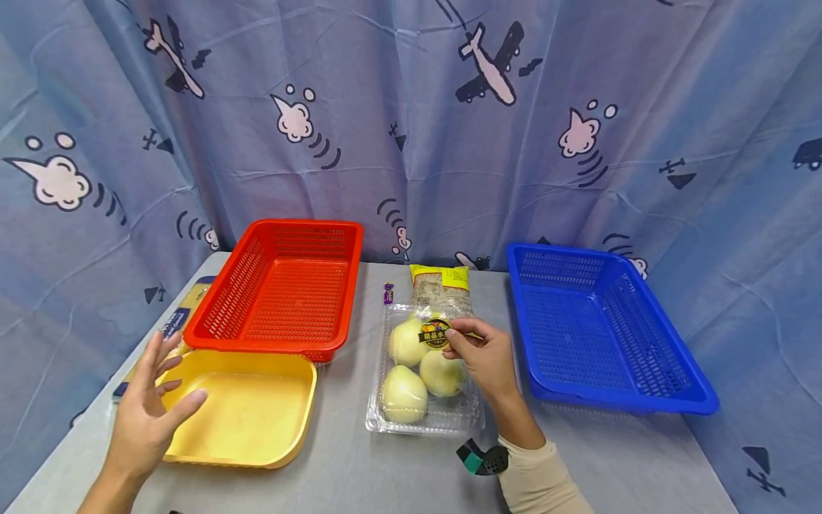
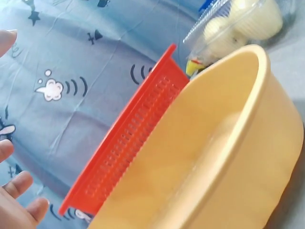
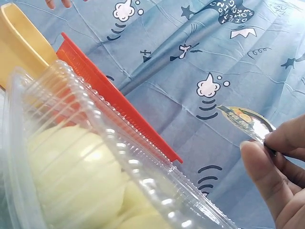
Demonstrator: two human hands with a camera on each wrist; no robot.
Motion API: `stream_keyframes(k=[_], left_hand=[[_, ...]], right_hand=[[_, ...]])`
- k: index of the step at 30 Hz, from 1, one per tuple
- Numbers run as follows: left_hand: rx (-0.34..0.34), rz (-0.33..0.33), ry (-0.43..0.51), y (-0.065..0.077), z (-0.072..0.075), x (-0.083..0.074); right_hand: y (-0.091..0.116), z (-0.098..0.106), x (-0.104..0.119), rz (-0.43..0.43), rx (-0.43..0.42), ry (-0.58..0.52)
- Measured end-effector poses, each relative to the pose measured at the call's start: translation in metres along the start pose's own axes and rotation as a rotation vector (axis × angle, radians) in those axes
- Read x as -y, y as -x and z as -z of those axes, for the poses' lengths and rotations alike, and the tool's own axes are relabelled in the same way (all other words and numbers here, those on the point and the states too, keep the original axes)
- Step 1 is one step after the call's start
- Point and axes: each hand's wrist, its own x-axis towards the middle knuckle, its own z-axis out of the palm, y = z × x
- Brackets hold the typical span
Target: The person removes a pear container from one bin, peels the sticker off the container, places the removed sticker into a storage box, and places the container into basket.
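Fruit label (image 1: 434, 334), pinched by the right hand (image 1: 484, 360) above the clear fruit clamshell (image 1: 443, 421), could crease or cling askew if its back, hard to judge here, is tacky; left hand (image 1: 150, 407) holds nothing, fingers spread.

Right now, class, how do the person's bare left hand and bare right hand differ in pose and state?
The left hand is open and holds nothing; the right hand pinches a round black label.

In the head view, the left hand overlaps the yellow plastic tub's left edge; the right hand overlaps the clear plastic box of pale fruit.

Both hands are ungloved.
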Motion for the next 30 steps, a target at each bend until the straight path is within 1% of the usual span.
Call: stream_keyframes(k=[3,9,11,17,23,26,30], left_hand=[[0.004,0.005,0.003,0.001,0.004,0.004],[-0.013,0.004,-0.026,0.005,0.012,0.013],[-0.017,0.014,-0.030,0.006,0.014,0.016],[-0.035,0.114,-0.102,0.008,0.019,0.028],[-0.040,0.202,-0.184,0.010,0.024,0.041],[-0.035,0.233,-0.197,0.012,0.026,0.046],[-0.031,0.246,-0.193,0.015,0.027,0.052]], right_hand=[[0.000,-0.001,-0.001,0.001,0.002,0.008],[0.000,-0.002,-0.001,-0.009,0.003,0.000],[0.000,-0.002,-0.001,-0.014,0.003,-0.004],[-0.001,-0.003,-0.002,-0.019,0.006,-0.004],[-0.001,-0.003,-0.004,-0.004,0.010,-0.010],[0.000,-0.003,-0.004,-0.001,0.012,-0.015],[0.000,-0.004,-0.005,-0.005,0.011,-0.018]])
